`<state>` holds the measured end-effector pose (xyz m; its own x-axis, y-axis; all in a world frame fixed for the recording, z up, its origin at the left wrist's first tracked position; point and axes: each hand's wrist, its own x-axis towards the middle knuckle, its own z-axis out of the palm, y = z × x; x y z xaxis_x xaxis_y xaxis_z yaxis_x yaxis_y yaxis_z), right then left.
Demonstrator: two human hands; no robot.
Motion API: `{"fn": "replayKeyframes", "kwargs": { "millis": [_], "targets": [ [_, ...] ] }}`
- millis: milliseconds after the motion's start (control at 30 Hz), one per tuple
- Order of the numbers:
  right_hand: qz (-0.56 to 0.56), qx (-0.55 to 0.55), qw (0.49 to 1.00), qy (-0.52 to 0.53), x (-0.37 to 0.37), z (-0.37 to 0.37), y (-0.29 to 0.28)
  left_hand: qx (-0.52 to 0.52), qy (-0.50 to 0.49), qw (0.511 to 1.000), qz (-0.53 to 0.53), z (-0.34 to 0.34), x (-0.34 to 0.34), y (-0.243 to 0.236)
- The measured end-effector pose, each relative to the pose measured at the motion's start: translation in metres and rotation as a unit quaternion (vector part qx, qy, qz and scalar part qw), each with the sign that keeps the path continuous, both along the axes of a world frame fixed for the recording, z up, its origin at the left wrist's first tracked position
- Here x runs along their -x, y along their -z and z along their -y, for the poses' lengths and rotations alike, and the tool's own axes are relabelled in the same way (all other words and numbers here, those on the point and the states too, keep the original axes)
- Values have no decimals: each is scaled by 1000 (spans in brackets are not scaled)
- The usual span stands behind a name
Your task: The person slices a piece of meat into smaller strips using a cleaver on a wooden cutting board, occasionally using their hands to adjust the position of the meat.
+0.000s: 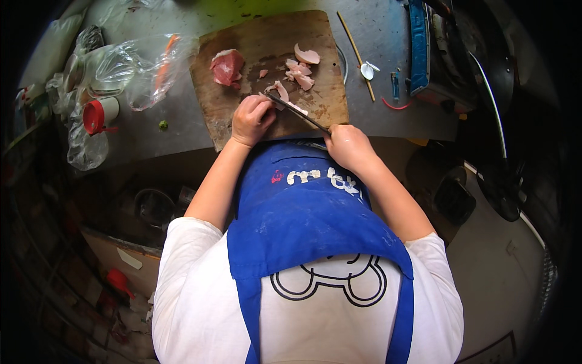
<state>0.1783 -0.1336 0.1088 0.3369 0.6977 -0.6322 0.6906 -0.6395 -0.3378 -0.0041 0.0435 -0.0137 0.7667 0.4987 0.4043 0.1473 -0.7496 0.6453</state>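
On the wooden cutting board (225, 34) lie a lump of red meat (228, 68), pale pink pieces (299, 74) and a pale strip (280, 90) near the front. My right hand (348, 145) grips a long dark knife (304, 114), whose blade reaches diagonally up-left to the strip. My left hand (252, 119) has its fingers curled at the left end of the blade, beside that strip; what its fingertips hold is hidden.
The metal counter (382, 121) carries plastic bags (127, 67), a red-lidded container (100, 114), a small green item (163, 125), a wooden stick (354, 45), a white spoon (367, 71), a blue lighter (395, 85) and a blue stove (421, 54) at right.
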Motion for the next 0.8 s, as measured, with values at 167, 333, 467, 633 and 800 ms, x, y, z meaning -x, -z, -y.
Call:
{"fn": "replayKeyframes", "kwargs": {
  "millis": [167, 333, 467, 633, 800],
  "targets": [
    [3, -20, 1000, -3, 21, -38, 27, -5, -1, 1000, -21, 0, 0, -1],
    [-8, -69, 998, 2, 16, -35, 31, -10, 2, 1000, -10, -1, 0, -2],
    [-21, -6, 998, 67, -7, -5, 9, -1, 8, 1000, -3, -1, 1, -5],
    [-5, -43, 998, 45, -2, 4, -1, 0, -8, 1000, 19, 0, 2, 1],
    [12, -42, 999, -16, 5, -4, -9, -12, -6, 1000, 6, 0, 3, 0]
  ]
}}
